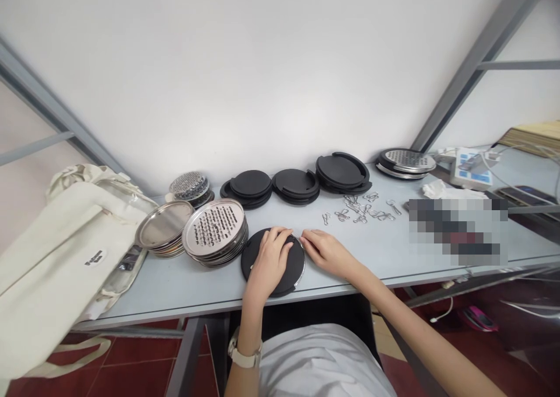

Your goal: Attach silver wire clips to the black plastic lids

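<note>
A black round disc [294, 268] lies flat near the table's front edge, with a thin shiny metal rim along its right side. Across its top is my left hand [270, 263], fingers bent and close together, gripping the disc near its upper right edge. My right hand [326, 252] is at that same edge, thumb and fingertips pinched together. Whatever sits between those fingertips is too small to make out. To the left stands a stack of round metal grater plates [216, 230]. Several small bent-wire metal clips [361, 210] lie scattered beyond my right hand.
Plain round metal plates [164, 225] and finer graters [189, 185] stand at left, beside a cream cloth bag [83, 245]. Along the wall are stacks of black round parts [251, 184] and a grater stack [406, 160]. A power strip [470, 166] and blurred-out area are at right.
</note>
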### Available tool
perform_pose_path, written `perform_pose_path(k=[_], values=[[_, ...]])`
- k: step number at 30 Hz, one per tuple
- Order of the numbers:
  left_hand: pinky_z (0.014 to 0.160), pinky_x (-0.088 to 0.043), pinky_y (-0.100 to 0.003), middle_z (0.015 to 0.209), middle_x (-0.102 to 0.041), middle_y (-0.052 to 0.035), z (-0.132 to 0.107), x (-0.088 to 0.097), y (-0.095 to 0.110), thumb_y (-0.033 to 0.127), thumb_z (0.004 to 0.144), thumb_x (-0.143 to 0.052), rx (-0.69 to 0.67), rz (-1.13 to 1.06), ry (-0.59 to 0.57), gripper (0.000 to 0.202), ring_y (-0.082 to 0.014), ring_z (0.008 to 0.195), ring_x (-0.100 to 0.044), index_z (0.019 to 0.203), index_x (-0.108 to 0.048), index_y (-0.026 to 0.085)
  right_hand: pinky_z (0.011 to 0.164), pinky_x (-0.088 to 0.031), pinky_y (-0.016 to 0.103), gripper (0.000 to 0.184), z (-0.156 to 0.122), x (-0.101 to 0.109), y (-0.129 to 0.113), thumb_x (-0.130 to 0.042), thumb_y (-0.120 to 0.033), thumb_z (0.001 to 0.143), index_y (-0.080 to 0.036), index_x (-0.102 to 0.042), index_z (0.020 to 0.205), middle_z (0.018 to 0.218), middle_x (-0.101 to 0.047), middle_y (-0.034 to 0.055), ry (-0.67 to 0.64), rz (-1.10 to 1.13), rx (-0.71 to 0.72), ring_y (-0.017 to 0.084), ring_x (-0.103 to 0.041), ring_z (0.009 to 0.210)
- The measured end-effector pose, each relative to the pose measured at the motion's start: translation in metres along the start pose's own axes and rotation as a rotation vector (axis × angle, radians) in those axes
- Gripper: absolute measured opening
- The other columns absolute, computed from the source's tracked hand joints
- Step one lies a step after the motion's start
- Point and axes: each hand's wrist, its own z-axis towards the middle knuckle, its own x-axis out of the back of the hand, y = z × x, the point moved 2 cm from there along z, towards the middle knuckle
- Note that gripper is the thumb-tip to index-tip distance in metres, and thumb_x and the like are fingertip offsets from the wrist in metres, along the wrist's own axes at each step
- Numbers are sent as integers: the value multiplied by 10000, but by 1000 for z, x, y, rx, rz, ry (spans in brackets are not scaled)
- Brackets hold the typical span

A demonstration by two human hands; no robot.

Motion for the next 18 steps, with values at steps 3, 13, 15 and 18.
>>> perform_pose_path(k=[3, 13, 15, 18], values=[[984, -416, -397, 1154, -538, -59, 0, 0, 0, 193, 974, -376, 1, -4, -4, 293, -214, 1101, -488, 1225, -517, 245, 624, -369, 268, 215, 0, 0, 0, -335, -229, 985, -205, -466, 815, 679, -505, 5, 0, -4, -3, 162, -484, 625], [982, -416, -393, 1161, -540, -55, 0, -1, -1, 190, 972, -382, 9, -2, -5, 295, -211, 1095, -486, 1227, -518, 250, 629, -365, 275, 216, 0, -2, 1, -338, -223, 985, -208, -450, 801, 668, -476, 1, 17, -42, 10, 168, -476, 637], [983, -413, -393, 1162, -540, -55, 0, 0, -1, 188, 971, -382, 8, 4, -6, 297, -210, 1092, -486, 1226, -520, 248, 638, -366, 279, 214, -1, -1, 1, -337, -225, 985, -209, -442, 800, 669, -469, 0, 14, -45, 7, 170, -476, 643], [983, -411, -391, 1160, -538, -51, 0, 0, 0, 181, 970, -377, 2, 20, -11, 300, -207, 1087, -487, 1209, -542, 257, 634, -364, 280, 213, -1, 2, 2, -330, -220, 984, -214, -418, 789, 668, -460, -3, 29, -27, -19, 170, -467, 637]])
